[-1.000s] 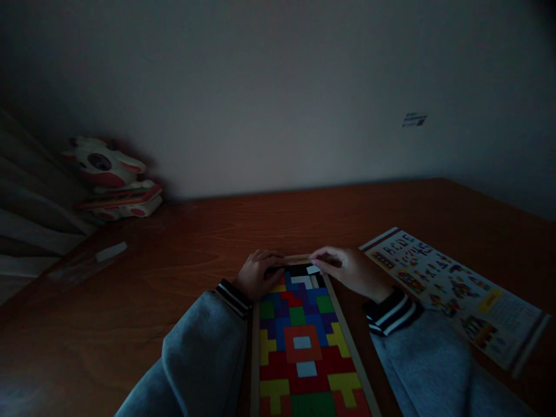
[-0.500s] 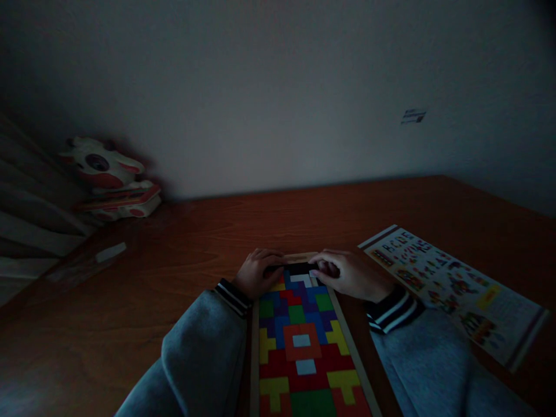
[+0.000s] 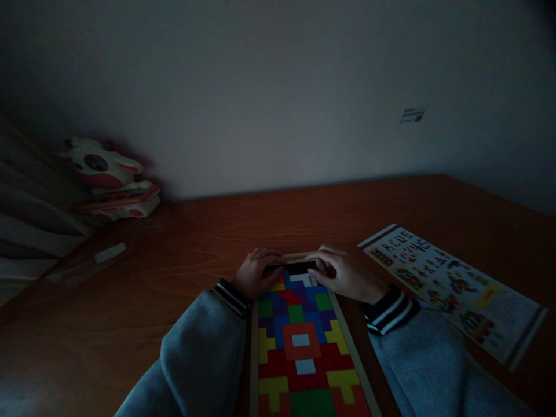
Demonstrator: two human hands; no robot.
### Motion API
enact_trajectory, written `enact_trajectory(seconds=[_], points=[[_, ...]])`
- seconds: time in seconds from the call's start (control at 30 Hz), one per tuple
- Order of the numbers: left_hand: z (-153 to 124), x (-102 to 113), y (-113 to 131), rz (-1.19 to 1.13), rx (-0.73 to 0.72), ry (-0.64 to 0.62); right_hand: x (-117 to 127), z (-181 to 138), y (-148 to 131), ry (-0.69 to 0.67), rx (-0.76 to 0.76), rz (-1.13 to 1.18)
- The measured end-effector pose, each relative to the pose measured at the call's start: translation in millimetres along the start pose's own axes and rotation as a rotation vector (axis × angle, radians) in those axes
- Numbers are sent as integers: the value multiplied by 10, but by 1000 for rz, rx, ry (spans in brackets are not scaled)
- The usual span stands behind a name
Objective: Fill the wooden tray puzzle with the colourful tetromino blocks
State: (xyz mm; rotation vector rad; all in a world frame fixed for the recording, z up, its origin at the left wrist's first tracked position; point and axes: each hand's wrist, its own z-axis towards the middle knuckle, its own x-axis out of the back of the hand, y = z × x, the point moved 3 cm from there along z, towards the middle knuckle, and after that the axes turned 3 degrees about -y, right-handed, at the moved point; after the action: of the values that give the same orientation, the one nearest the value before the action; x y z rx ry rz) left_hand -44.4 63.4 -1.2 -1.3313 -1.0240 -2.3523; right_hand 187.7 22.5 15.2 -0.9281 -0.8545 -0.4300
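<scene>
A wooden-framed puzzle tray (image 3: 254, 353) lies on the brown table in front of me, filled with coloured blocks (image 3: 299, 341) in red, blue, yellow, green and white. My left hand (image 3: 256, 272) rests curled on the tray's far left corner. My right hand (image 3: 345, 273) is at the far right corner, its fingers bent and pressing on a black piece (image 3: 299, 268) in the top row. Both arms wear grey sleeves with striped cuffs.
A printed pattern sheet (image 3: 452, 289) lies on the table to the right. At the back left a white-and-red toy (image 3: 108, 176) sits by the wall, and a small flat clear item with a white label (image 3: 89, 262) lies nearer. The room is dim.
My right hand has slid down and left over the black piece, covering the small white patch that showed beside it. The left hand has stayed put.
</scene>
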Motion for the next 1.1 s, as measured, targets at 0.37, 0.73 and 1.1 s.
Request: enact_trajectory(seconds=[0.37,0.73,1.1], points=[[6,18,21,6,-4,-8,-7,2,0,14,-36,76],[4,18,22,6,6,-17,-26,-4,-66,-57,36,-33],[3,5,6,7,-8,-16,-39,5,-83,-54,57,-11]])
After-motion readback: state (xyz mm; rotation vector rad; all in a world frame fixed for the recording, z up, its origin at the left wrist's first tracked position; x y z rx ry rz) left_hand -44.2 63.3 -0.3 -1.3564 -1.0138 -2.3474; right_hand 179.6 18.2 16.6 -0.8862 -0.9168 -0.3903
